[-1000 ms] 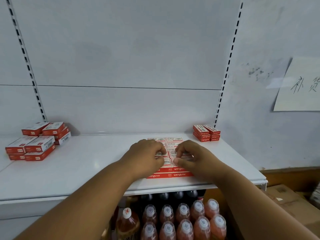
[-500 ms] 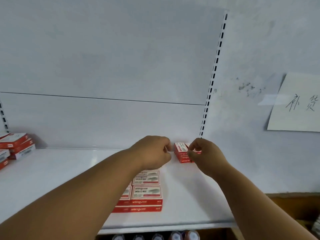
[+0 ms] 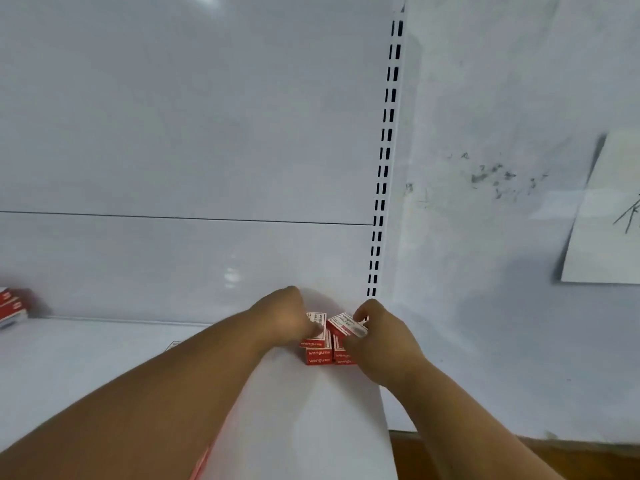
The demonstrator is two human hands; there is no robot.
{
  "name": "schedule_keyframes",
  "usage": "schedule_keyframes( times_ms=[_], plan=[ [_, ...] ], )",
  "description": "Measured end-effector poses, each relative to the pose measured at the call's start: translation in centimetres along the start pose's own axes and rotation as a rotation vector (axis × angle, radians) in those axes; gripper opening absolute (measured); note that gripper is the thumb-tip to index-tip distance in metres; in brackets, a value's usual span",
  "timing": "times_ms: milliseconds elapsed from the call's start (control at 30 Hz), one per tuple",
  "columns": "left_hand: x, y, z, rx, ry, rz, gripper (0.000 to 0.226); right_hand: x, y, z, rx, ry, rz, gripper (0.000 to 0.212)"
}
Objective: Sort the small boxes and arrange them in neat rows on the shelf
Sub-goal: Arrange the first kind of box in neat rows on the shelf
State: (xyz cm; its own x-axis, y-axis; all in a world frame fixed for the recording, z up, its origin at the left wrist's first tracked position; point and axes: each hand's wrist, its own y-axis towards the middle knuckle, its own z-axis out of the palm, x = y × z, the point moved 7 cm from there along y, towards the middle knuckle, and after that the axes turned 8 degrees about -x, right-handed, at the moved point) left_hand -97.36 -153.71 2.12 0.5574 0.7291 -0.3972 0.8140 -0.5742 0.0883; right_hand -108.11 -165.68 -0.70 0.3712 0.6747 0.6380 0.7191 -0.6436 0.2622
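Backdrop: white panelled back wall, white shelf point(image 3: 104, 355) below it, slotted upright point(image 3: 382, 168) at the shelf's right end. This upright serves as landmark.
Corner stack: small red boxes point(image 3: 318, 355) at the foot of the upright, just left of it, in two side-by-side columns, several layers high.
Left hand point(image 3: 284, 320): closed on the top box point(image 3: 317, 323) of the left column; that box looks lifted at its rear edge.
Right hand point(image 3: 377, 341): fingers pinch the top box of the right column point(image 3: 344, 325), which sits tilted and skewed, not square to the layer below.
Far stack: more red boxes point(image 3: 12, 304) at the picture's left edge, well left of the upright, cut off by the frame.
Other: a sliver of red shows beside the left forearm at the lower edge; cannot tell what it is.
Progress (judgement): early to middle. Two top boxes are being taken up; the corner stack's lower layers and the far stack are not yet in rows.
Remaining: carry both boxes to a row, then repeat for the rest.
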Motion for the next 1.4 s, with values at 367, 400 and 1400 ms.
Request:
schedule_keyframes(
  times_ms=[367, 400, 1400],
  plan=[
    [4.3, -1.6, -3.8, -0.266, -0.665, -0.182, 0.019, 2.2, -0.7, -1.5, 0.023, 0.559, 0.063, 0.031],
    [5.1, -1.9, -4.3, -0.281, -0.708, -0.192, 0.018, 2.9, -1.0, -1.4, 0.038, 0.570, 0.056, 0.032],
    [17.6, -8.6, -7.9, -0.032, -1.474, -0.238, 0.039, 17.9, -9.3, 8.5, 0.164, 0.610, 0.219, 0.030]
  ],
)
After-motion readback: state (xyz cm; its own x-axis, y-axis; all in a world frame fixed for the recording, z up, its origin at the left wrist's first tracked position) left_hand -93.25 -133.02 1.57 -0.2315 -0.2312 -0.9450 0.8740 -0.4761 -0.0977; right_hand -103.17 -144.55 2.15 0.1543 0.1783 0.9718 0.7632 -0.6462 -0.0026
